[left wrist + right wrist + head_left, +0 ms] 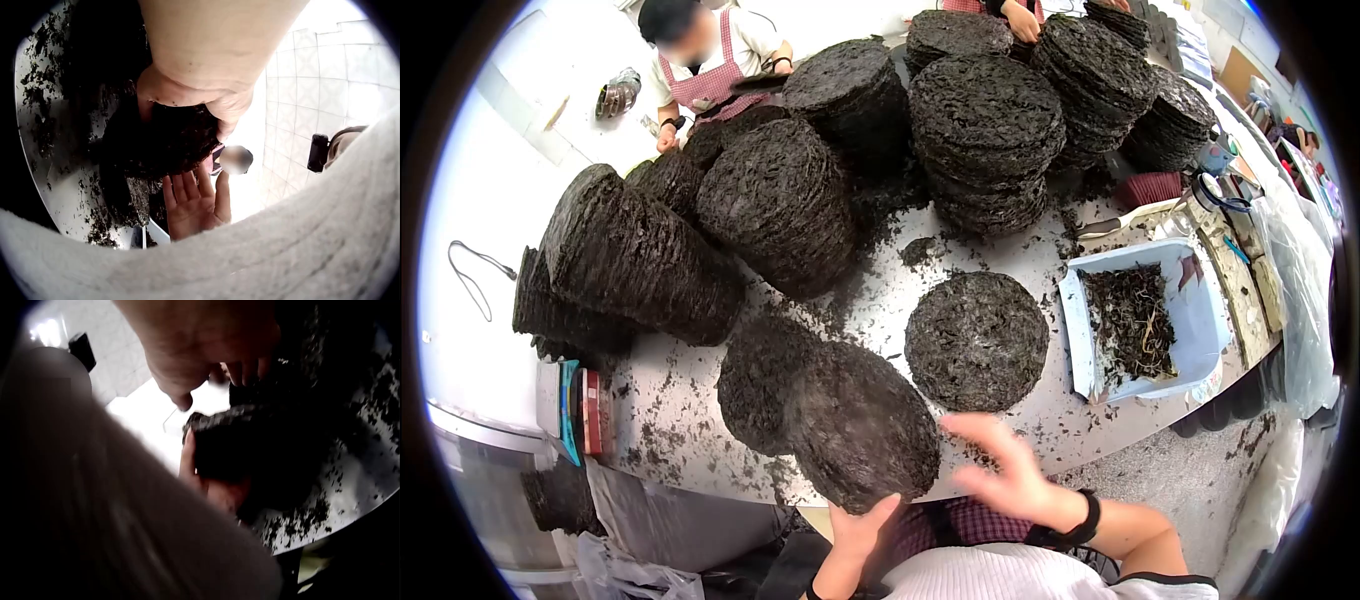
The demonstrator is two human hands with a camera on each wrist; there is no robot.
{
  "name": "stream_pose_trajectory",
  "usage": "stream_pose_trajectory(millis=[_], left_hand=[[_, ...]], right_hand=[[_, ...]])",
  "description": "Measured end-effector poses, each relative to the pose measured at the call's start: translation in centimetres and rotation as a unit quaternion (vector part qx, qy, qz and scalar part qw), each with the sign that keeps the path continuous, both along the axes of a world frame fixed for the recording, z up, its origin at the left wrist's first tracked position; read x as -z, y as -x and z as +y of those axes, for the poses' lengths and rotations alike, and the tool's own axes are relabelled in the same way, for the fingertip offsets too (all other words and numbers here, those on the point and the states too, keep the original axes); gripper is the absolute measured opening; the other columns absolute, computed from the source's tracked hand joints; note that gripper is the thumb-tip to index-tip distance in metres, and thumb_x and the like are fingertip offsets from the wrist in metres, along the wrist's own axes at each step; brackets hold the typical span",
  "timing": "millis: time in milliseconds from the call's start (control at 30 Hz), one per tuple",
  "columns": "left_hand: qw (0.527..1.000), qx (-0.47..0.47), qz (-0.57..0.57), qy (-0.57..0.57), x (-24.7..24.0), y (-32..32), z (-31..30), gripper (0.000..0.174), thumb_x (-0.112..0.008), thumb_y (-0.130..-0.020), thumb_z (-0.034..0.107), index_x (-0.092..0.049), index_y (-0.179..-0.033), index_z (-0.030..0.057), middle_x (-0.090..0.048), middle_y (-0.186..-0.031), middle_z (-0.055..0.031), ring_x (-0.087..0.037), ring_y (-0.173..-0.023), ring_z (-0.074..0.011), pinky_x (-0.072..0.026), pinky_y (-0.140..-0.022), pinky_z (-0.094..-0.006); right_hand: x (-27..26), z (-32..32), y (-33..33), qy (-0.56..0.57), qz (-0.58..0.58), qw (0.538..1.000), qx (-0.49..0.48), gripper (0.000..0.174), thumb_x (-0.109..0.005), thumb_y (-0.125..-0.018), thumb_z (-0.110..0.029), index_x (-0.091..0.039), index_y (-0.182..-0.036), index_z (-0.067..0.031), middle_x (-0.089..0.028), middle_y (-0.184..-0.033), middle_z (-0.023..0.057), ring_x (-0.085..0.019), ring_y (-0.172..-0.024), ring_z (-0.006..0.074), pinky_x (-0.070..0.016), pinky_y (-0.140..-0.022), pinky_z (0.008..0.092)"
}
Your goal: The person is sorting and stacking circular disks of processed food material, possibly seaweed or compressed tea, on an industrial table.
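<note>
A round dark sheet, rough and seaweed-like (862,425), is tilted up at the table's front edge. My left hand (862,530) grips its lower edge, the thumb on the near face; the left wrist view shows that hand (187,94) around the dark piece (169,140). My right hand (1012,475) is just right of the sheet, fingers spread and slightly blurred, holding nothing. Behind the held sheet lies another dark round piece (760,375), partly covered. A further round one (977,342) lies flat on the table to the right.
Tall stacks of dark rounds (985,130) stand along the back, others (635,255) lean at the left. A blue bin (1205,335) with dark scraps is at the right. Dark crumbs litter the table (870,300). Across the table stands a person (710,75).
</note>
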State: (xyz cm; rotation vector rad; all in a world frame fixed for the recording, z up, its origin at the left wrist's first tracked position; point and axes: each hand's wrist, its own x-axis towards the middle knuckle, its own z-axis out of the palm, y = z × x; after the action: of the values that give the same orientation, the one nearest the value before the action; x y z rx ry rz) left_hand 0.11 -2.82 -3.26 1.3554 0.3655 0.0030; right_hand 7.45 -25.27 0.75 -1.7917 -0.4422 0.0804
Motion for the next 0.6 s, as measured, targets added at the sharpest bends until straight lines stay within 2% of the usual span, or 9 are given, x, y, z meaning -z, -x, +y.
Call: stream_pose_trajectory(millis=[100, 167, 233, 267, 367, 433, 467, 500, 600], left_hand=[[0.999, 0.002, -0.02, 0.026, -1.3, -0.5, -1.1, 0.072, -0.077, -0.071, -0.002, -0.038, -0.131, -0.0029, -0.052, -0.125, -0.0121, -0.053, -0.111, -0.0211, -0.0432, -0.098, -0.0357], [1.0, -0.013, -0.018, 0.005, -1.0, -0.3, -0.5, 0.069, -0.078, -0.072, -0.001, -0.04, -0.129, -0.0037, -0.054, -0.121, -0.012, -0.055, -0.108, -0.0215, -0.0441, -0.097, -0.0356], [0.999, -0.028, -0.032, 0.006, -1.2, 0.1, -0.2, 0.069, -0.078, -0.072, -0.001, -0.04, -0.129, -0.0037, -0.055, -0.121, -0.0121, -0.056, -0.108, -0.0221, -0.0447, -0.096, -0.036], [0.999, -0.035, -0.039, 0.007, -1.2, 0.2, 0.0, 0.069, -0.077, -0.072, -0.001, -0.04, -0.129, -0.0037, -0.055, -0.12, -0.0122, -0.056, -0.108, -0.0224, -0.0449, -0.096, -0.0362], [0.999, -0.05, 0.004, 0.014, -1.1, 0.6, 0.4, 0.084, -0.08, -0.068, 0.003, -0.034, -0.138, 0.0036, -0.05, -0.126, -0.0098, -0.052, -0.114, -0.0245, -0.0422, -0.1, -0.0389], [0.999, -0.042, 0.004, 0.02, -0.9, 0.7, 0.6, 0.084, -0.08, -0.068, 0.004, -0.034, -0.138, 0.0037, -0.049, -0.126, -0.01, -0.051, -0.115, -0.0246, -0.0424, -0.1, -0.0392], [0.999, -0.04, -0.004, 0.017, -0.7, 0.6, 0.5, 0.084, -0.08, -0.069, 0.003, -0.033, -0.139, 0.0036, -0.049, -0.126, -0.01, -0.051, -0.114, -0.0246, -0.0426, -0.1, -0.0393], [0.999, -0.039, -0.01, 0.013, -0.6, 0.6, 0.4, 0.084, -0.08, -0.069, 0.003, -0.033, -0.139, 0.0036, -0.049, -0.126, -0.0101, -0.051, -0.114, -0.0246, -0.0428, -0.1, -0.0393], [0.999, -0.018, -0.01, 0.033, -1.0, 0.3, -0.3, 0.08, -0.078, -0.069, 0.001, -0.035, -0.137, 0.0021, -0.052, -0.124, -0.0105, -0.054, -0.111, -0.0246, -0.0437, -0.099, -0.0387]], right_hand=[[-0.5, 2.9, 0.6, 0.098, -0.134, 0.983, -0.083, 0.042, -0.065, -0.082, -0.011, -0.057, -0.123, -0.0024, -0.056, -0.13, 0.0161, -0.055, -0.116, 0.0328, -0.0444, -0.1, 0.0413], [-0.4, 2.8, 0.3, 0.049, -0.067, 0.996, -0.031, 0.038, -0.063, -0.083, -0.007, -0.058, -0.119, -0.0004, -0.065, -0.114, 0.0154, -0.067, -0.095, 0.0287, -0.0542, -0.084, 0.0368], [-0.7, 1.2, -0.1, -0.002, 0.036, 0.998, 0.047, 0.034, -0.061, -0.086, -0.004, -0.059, -0.119, 0.0016, -0.066, -0.112, 0.0145, -0.068, -0.092, 0.024, -0.0546, -0.08, 0.0331], [0.1, 0.2, 0.0, -0.023, 0.128, 0.983, 0.133, 0.033, -0.06, -0.087, -0.004, -0.059, -0.119, 0.0026, -0.067, -0.108, 0.0125, -0.068, -0.09, 0.0219, -0.0535, -0.079, 0.0307], [2.8, -3.3, -2.1, -0.158, 0.179, 0.93, 0.279, 0.04, -0.06, -0.09, -0.007, -0.052, -0.127, 0.0041, -0.062, -0.113, 0.0106, -0.06, -0.099, 0.0191, -0.0466, -0.088, 0.0292], [5.1, -4.5, -2.4, -0.145, 0.11, 0.905, 0.385, 0.047, -0.056, -0.091, -0.006, -0.043, -0.136, 0.0015, -0.047, -0.136, 0.0121, -0.043, -0.125, 0.0181, -0.0326, -0.105, 0.0319], [5.5, -5.4, -2.0, -0.09, 0.107, 0.92, 0.366, 0.054, -0.057, -0.09, -0.006, -0.036, -0.14, -0.0003, -0.035, -0.146, 0.0118, -0.035, -0.132, 0.0202, -0.028, -0.109, 0.0332], [4.4, -5.2, -1.5, 0.02, 0.038, 0.937, 0.346, 0.054, -0.058, -0.088, -0.005, -0.039, -0.139, -0.0006, -0.04, -0.144, 0.0125, -0.039, -0.131, 0.0219, -0.0293, -0.109, 0.0342], [0.4, -2.3, -0.2, 0.015, 0.016, 0.996, 0.09, 0.041, -0.067, -0.08, -0.009, -0.059, -0.12, -0.0039, -0.061, -0.119, 0.0118, -0.056, -0.112, 0.0258, -0.0415, -0.099, 0.0383]])
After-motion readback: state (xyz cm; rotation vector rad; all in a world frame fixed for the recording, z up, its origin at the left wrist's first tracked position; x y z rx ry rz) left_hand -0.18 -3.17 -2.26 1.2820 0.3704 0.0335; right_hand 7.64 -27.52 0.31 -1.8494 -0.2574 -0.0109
